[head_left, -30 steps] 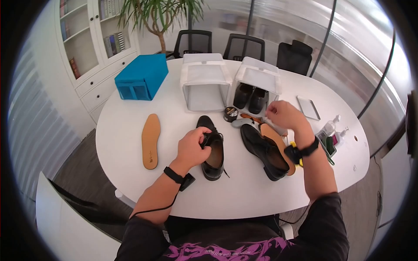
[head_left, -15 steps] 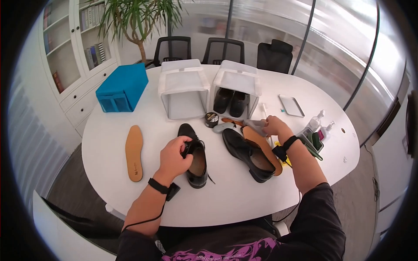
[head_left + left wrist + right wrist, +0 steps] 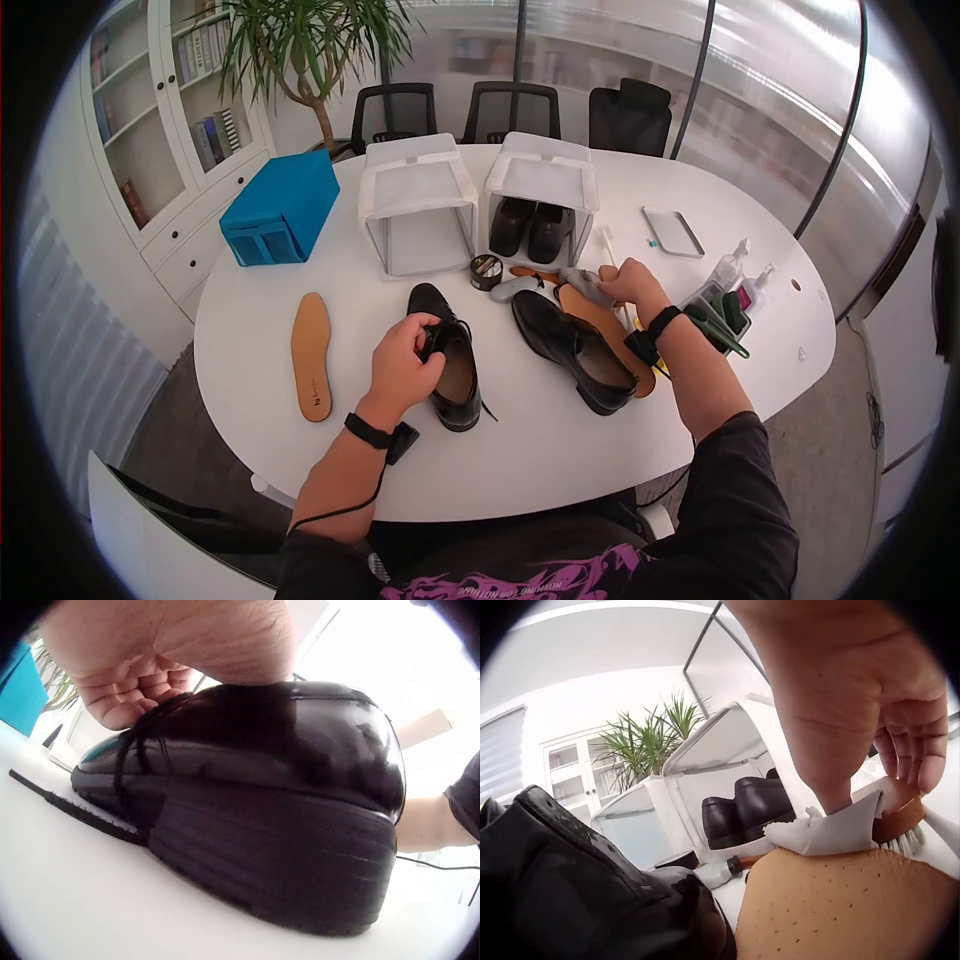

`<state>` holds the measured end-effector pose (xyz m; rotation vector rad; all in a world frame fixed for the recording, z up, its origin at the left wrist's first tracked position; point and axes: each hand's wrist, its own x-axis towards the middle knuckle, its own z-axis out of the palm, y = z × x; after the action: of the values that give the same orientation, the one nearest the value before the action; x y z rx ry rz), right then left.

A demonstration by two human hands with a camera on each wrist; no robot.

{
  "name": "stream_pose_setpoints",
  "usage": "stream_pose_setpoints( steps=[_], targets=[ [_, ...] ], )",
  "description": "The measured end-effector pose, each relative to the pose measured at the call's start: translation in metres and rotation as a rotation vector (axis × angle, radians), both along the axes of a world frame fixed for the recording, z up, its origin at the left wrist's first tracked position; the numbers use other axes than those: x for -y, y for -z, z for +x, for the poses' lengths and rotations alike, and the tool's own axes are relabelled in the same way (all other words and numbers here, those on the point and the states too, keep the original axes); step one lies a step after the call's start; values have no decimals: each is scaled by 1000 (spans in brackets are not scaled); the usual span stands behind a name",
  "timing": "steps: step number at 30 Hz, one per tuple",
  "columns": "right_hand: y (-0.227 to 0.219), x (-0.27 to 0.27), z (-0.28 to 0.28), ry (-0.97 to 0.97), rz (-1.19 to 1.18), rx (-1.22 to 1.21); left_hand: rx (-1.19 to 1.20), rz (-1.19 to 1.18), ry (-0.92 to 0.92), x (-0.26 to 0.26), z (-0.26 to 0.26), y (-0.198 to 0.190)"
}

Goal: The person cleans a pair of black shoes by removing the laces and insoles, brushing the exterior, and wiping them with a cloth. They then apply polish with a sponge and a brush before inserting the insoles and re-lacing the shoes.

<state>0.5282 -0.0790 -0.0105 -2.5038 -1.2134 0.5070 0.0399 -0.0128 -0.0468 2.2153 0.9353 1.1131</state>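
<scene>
Laced shoe (image 3: pixel 428 299): 1, black, upright on the tabletop (image 3: pixel 480 480). Landmark for all places below.

Left hand (image 3: pixel 404 362): at the laced shoe's opening; its grip closed, fingers curled on the upper near the laces.

Right hand (image 3: pixel 636 285): right of the laced shoe, its grip nearly closed, pinching grey cloth (image 3: pixel 825 831) above a brush (image 3: pixel 904 819). Whether it also holds the brush: cannot tell.

Handling, as judged: steady the laced shoe by firm leather, not the loose lace; keep its sole flat. Separate cloth from brush with a small pinch, lift straight up, clear of the insole beneath.

Count, relative to the laced shoe:
- Other black shoes: 3. 1 to the right (image 3: pixel 550 330); 2 beyond (image 3: pixel 549 236), inside a white box.
- Loose insoles: 2. 1 to the left (image 3: pixel 312 350), 1 to the right (image 3: pixel 817 907), beside the nearest black shoe.
- White boxes: 2, beyond (image 3: pixel 418 190) (image 3: pixel 540 185).
- Blue box (image 3: pixel 285 200): 1, beyond, leftward.
- Round tin (image 3: pixel 486 271): 1, beyond, rightward.
- Pump bottles: 2, far right (image 3: pixel 728 270) (image 3: pixel 757 292).
</scene>
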Motion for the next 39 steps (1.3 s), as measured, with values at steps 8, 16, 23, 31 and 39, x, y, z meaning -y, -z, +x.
stream_pose_setpoints(
  steps=[8,16,23,31,39],
  targets=[
    [16,-6,43,88,480,193,22,5,16,-2,0,3],
    [-10,-4,29,43,644,-37,24,18,17,-4,1,5],
    [-8,3,-23,-347,248,200,18,-21,29,-3,0,3],
    [-43,3,24,-118,613,258,21,-6,34,-4,-1,3],
    [-35,14,15,-55,710,343,15,-18,27,-3,0,4]
  ],
)
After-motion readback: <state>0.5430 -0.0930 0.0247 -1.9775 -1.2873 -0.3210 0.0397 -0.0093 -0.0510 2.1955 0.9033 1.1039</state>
